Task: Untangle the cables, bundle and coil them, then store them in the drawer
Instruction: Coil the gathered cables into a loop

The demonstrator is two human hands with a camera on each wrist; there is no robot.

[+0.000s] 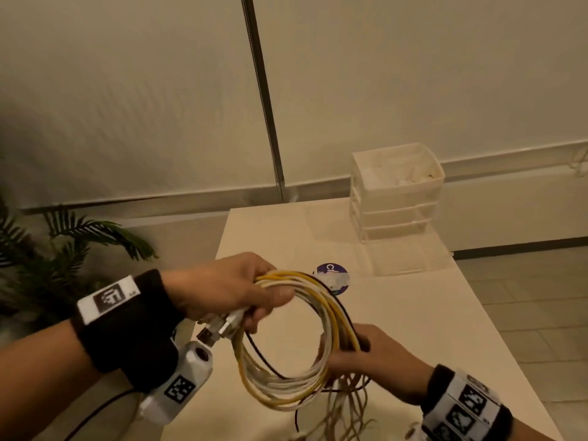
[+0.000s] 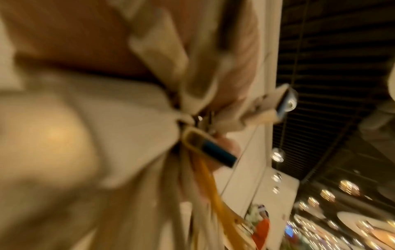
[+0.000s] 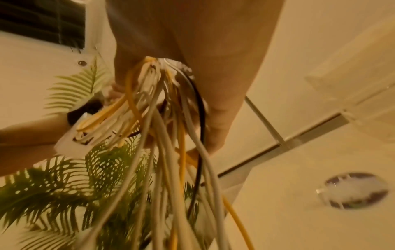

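Note:
A coil of yellow, white and black cables [image 1: 286, 374] hangs in the air above the near end of the table. My left hand [image 1: 235, 288] grips the coil's top left, where several USB plugs [image 1: 219, 327] stick out below the fingers. In the left wrist view the plugs [image 2: 211, 152] show up close and blurred. My right hand [image 1: 375, 354] holds the coil's right side, with loose cable ends [image 1: 343, 409] hanging below it. The right wrist view shows the cables [image 3: 171, 135] running out of that hand's grip. A white plastic drawer unit [image 1: 394, 192] stands at the table's far right.
The cream table [image 1: 429, 329] carries a round blue sticker [image 1: 332, 276] just beyond the coil. A green palm plant [image 1: 47, 256] stands left of the table. A metal pole [image 1: 264, 97] runs up the white wall behind.

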